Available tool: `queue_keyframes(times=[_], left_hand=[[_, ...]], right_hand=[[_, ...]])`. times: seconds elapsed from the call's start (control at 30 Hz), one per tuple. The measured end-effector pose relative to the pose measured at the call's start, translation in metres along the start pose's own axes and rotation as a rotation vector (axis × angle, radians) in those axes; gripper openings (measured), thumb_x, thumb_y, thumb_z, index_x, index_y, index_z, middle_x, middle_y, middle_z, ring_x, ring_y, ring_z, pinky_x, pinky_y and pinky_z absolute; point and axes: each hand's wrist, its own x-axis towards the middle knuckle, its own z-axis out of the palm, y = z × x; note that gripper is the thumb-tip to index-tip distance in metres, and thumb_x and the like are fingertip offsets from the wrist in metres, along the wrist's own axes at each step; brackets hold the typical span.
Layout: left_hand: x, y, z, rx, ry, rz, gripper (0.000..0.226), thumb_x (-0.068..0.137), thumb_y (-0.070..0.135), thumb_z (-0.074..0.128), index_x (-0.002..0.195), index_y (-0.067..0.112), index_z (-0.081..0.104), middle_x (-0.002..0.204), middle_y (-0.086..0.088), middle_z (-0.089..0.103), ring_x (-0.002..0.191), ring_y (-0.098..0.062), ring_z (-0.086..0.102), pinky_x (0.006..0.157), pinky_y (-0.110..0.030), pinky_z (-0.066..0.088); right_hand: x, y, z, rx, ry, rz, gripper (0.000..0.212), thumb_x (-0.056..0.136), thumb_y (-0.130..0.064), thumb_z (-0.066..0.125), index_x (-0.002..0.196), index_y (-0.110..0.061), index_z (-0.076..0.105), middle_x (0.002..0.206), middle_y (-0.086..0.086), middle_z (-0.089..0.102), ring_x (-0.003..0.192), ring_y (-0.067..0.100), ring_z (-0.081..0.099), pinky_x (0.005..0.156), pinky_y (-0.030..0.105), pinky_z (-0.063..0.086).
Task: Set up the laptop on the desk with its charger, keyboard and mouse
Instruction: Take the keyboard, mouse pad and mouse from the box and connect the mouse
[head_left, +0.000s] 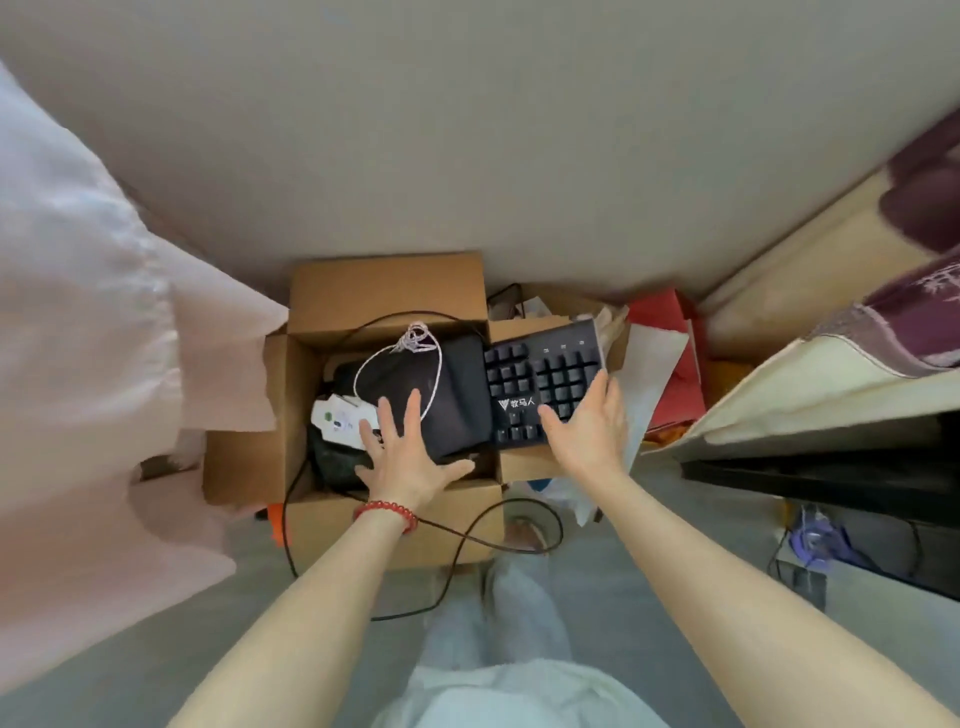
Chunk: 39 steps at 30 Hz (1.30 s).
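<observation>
**Both hands spread over an open box of computer gear**

Neither grip is closed on anything: the left hand (402, 457), with a red bead bracelet (387, 512) at its wrist, has its fingers fanned apart over the open brown cardboard box (384, 291), and the right hand (587, 423) is likewise splayed, palm down, over the lower right part of the black mechanical keyboard (543, 384). Whether either palm actually touches what lies beneath it cannot be told.

The keyboard lies tilted across the box's right edge, its number pad end sticking out over the flap, with a white logo and characters printed on its frame. Beside it inside the box sits a flat black padded case (457, 384), just beyond the left fingertips. A thin white braided cord (436, 358) loops over the case. A white rectangular adapter block (340, 418) with a small green mark rests at the box's left side, just beside the left fingers. A thin black cable (511, 545) runs out of the box and curls over the grey floor (649, 597) near the person's pale trousers.

Red and cream paper bags (670, 364) stand behind the keyboard. A pale pink fabric (88, 364) hangs at left; a bed with a purple patterned cover (914, 312) is at right.
</observation>
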Motion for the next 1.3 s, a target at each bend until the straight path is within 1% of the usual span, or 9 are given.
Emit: queue_keyframes(times=[0.17,0.3,0.47,0.6,0.73,0.83,1.07,1.2,1.3], left_hand=[[0.035,-0.005,0.028,0.157,-0.006,0.022,0.125,0.058,0.064,0.072,0.137,0.045,-0.023,0.154,0.0,-0.023,0.139,-0.035,-0.021,0.105,-0.069,0.008],[0.057,-0.019,0.027,0.188,0.027,0.079,0.114,0.061,0.065,0.07,0.139,0.048,-0.011,0.157,0.007,-0.008,0.141,-0.033,-0.016,0.103,-0.072,0.006],[0.057,-0.039,0.015,0.121,0.036,0.182,0.095,0.072,0.039,0.072,0.143,0.04,0.009,0.156,-0.002,0.009,0.141,-0.029,0.011,0.108,-0.065,0.015],[0.053,-0.044,0.008,0.105,0.052,0.217,0.087,0.078,0.024,0.068,0.145,0.032,0.013,0.154,-0.01,0.018,0.138,-0.031,0.023,0.111,-0.057,0.021],[0.051,-0.045,0.005,0.149,0.02,0.277,0.082,0.081,0.023,0.065,0.145,0.03,0.014,0.152,-0.012,0.021,0.137,-0.032,0.023,0.111,-0.054,0.023],[0.049,-0.049,0.004,0.165,-0.037,0.34,0.086,0.079,0.029,0.067,0.146,0.028,0.011,0.153,-0.011,0.018,0.139,-0.03,0.015,0.114,-0.048,0.021],[0.067,-0.071,-0.014,0.651,-0.138,0.316,0.11,0.074,0.024,0.068,0.142,0.031,-0.018,0.156,-0.009,-0.008,0.143,-0.032,-0.008,0.112,-0.052,0.014],[0.083,-0.073,-0.027,0.809,-0.022,0.23,0.094,0.082,0.016,0.06,0.145,0.028,-0.01,0.156,-0.011,0.005,0.142,-0.035,0.002,0.111,-0.049,0.022],[0.09,-0.075,-0.028,0.839,0.066,0.24,0.074,0.084,0.01,0.056,0.143,0.017,0.012,0.149,-0.01,0.026,0.137,-0.032,0.023,0.103,-0.042,0.036]], right_hand=[[0.027,0.005,0.013,0.028,0.09,0.1,0.09,0.085,-0.043,0.058,0.146,-0.011,0.001,0.15,0.016,0.024,0.136,0.034,0.025,0.107,0.049,0.026],[0.04,0.006,0.008,0.106,0.068,0.14,0.086,0.082,-0.045,0.061,0.144,-0.011,0.012,0.139,0.015,0.037,0.128,0.034,0.037,0.103,0.05,0.036],[0.041,0.004,0.003,0.148,0.048,0.138,0.06,0.079,-0.049,0.061,0.12,-0.009,0.043,0.118,0.009,0.054,0.106,0.031,0.054,0.083,0.044,0.049],[0.03,-0.004,0.011,0.166,0.121,0.13,0.052,0.078,-0.051,0.061,0.108,-0.011,0.045,0.107,0.004,0.056,0.095,0.028,0.056,0.073,0.038,0.046],[0.029,-0.002,0.017,0.15,0.173,0.188,0.055,0.081,-0.048,0.06,0.114,-0.007,0.045,0.114,0.008,0.053,0.101,0.03,0.055,0.074,0.038,0.044],[0.033,0.004,0.02,0.141,0.203,0.236,0.061,0.081,-0.046,0.06,0.122,-0.004,0.043,0.122,0.013,0.05,0.112,0.034,0.051,0.088,0.045,0.046],[0.031,-0.002,0.037,0.007,0.337,0.205,0.067,0.088,-0.04,0.054,0.138,-0.005,0.027,0.134,0.017,0.041,0.127,0.033,0.035,0.098,0.049,0.03],[0.033,0.002,0.041,-0.025,0.357,0.185,0.069,0.089,-0.041,0.051,0.141,-0.007,0.022,0.136,0.016,0.04,0.127,0.032,0.035,0.099,0.049,0.028],[0.034,0.004,0.043,-0.022,0.362,0.177,0.068,0.089,-0.041,0.051,0.14,-0.006,0.022,0.137,0.016,0.039,0.127,0.032,0.035,0.099,0.05,0.028]])
